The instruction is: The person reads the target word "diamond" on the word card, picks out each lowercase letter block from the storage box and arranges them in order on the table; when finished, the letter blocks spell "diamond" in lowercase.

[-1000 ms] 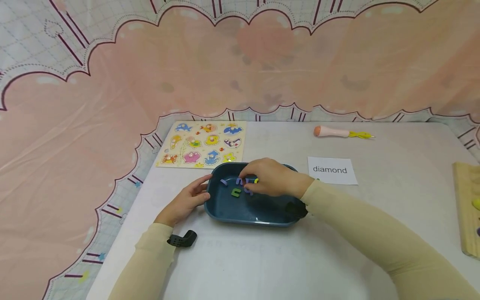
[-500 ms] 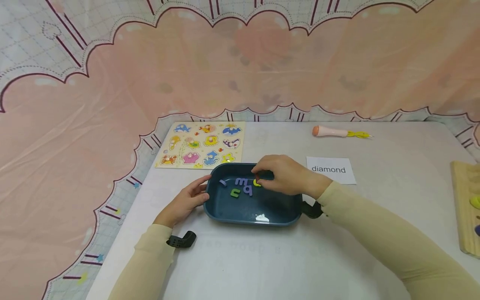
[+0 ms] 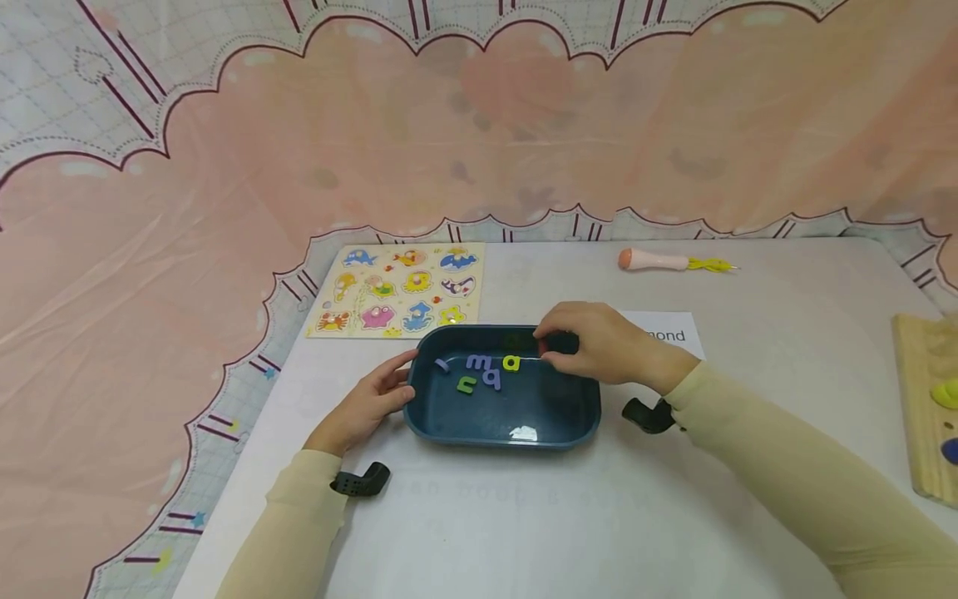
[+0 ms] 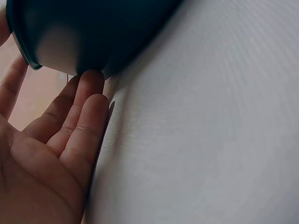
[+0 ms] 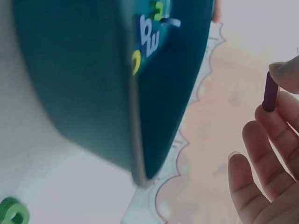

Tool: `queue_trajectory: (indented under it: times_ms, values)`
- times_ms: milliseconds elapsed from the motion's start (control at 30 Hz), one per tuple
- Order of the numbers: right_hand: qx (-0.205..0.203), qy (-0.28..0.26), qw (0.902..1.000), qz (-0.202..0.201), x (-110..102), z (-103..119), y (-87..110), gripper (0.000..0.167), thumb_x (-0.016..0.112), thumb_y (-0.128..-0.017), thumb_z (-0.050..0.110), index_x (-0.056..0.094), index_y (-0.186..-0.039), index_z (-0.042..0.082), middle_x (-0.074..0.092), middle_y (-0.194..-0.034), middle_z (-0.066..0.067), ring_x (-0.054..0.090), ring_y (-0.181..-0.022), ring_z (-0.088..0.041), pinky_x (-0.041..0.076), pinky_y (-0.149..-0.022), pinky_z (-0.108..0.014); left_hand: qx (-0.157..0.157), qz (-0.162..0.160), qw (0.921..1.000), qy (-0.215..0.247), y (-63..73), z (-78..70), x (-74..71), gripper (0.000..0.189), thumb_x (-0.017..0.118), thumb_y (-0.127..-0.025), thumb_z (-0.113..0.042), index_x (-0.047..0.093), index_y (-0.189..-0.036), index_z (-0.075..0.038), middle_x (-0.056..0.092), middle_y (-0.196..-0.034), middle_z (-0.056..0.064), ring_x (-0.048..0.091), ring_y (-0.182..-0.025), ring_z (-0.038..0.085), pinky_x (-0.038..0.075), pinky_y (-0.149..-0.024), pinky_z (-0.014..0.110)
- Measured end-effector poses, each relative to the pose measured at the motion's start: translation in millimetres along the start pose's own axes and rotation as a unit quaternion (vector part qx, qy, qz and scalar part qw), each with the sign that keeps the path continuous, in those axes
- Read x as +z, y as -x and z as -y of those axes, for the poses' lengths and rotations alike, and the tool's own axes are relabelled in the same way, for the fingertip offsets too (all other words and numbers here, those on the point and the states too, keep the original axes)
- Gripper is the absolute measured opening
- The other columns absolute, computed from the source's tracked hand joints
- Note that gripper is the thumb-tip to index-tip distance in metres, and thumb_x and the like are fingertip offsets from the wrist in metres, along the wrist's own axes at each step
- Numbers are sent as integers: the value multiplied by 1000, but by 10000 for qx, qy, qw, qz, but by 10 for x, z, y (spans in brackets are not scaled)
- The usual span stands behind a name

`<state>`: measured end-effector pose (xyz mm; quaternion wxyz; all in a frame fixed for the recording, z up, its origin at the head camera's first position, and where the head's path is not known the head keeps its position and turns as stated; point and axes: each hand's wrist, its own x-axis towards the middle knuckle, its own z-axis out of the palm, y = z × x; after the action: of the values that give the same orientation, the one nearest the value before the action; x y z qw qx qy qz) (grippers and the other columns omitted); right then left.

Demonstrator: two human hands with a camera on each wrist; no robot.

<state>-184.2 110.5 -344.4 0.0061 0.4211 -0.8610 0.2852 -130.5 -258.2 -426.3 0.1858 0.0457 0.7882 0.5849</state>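
A dark blue tray (image 3: 516,420) stands on the white table, holding a purple m-shaped letter (image 3: 479,363), another purple letter (image 3: 491,379), a green letter (image 3: 466,385), a yellow letter (image 3: 511,363) and a small purple curved piece (image 3: 442,365). My left hand (image 3: 362,408) holds the tray's left end, thumb at the rim and fingers against the outer wall. Over the tray's back right corner, my right hand (image 3: 602,345) pinches a dark red letter piece (image 5: 270,91) between thumb and finger. It appears edge-on, so which letter it is cannot be told.
A card (image 3: 677,329) with printed text lies partly behind the right hand. One green letter (image 5: 14,212) sits on the table beside the tray. Behind are a sea-animal puzzle board (image 3: 397,291) and a pink-handled pen (image 3: 666,260); a wooden board (image 3: 920,416) is far right.
My right hand has moved right from over the letters to the tray's back right corner, with the dark red piece now in its fingers. The left hand stays at the tray.
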Motion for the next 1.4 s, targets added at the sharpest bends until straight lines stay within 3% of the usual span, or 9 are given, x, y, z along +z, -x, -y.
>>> queue_trajectory:
  times_ms: [467, 667, 900, 1167, 1400]
  values:
    - [199, 130, 9979, -608, -108, -292, 334, 22, 77, -84, 6, 72, -106, 7, 69, -99, 2, 63, -93, -20, 56, -79, -42, 73, 15, 10000, 31, -20, 45, -12, 67, 61, -102, -23, 28, -159, -13, 36, -152, 30, 43, -135, 44, 36, -109, 56]
    - [584, 232, 9960, -641, -166, -384, 489, 20, 76, -87, 8, 74, -107, 11, 71, -101, 2, 64, -93, -20, 56, -80, -45, 106, 23, 9999, -32, -19, 41, -13, 66, 60, -102, -21, 27, -159, -12, 36, -152, 30, 42, -135, 45, 35, -109, 57]
    - [1188, 335, 9908, -554, -206, -511, 702, 23, 76, -89, 13, 75, -112, 8, 73, -107, -5, 65, -101, -27, 55, -82, -49, 36, -33, 9999, -114, -20, 4, -6, 66, 61, -102, -21, 29, -159, -16, 35, -153, 29, 39, -137, 45, 32, -110, 58]
    - [1558, 353, 9864, -378, -206, -629, 881, 24, 75, -90, 14, 75, -113, 5, 73, -110, -10, 65, -103, -31, 54, -83, -51, 71, -18, 9999, -115, -22, 12, -12, 66, 61, -102, -20, 28, -159, -13, 35, -152, 30, 41, -136, 45, 34, -110, 58]
    - [2116, 203, 9771, 10, -138, -717, 953, 22, 72, -93, 18, 75, -113, 10, 72, -114, -13, 61, -109, -34, 51, -88, -54, 106, 11, 9999, -113, -25, 24, -19, 66, 60, -102, -20, 27, -159, -12, 33, -154, 31, 37, -139, 46, 31, -111, 58]
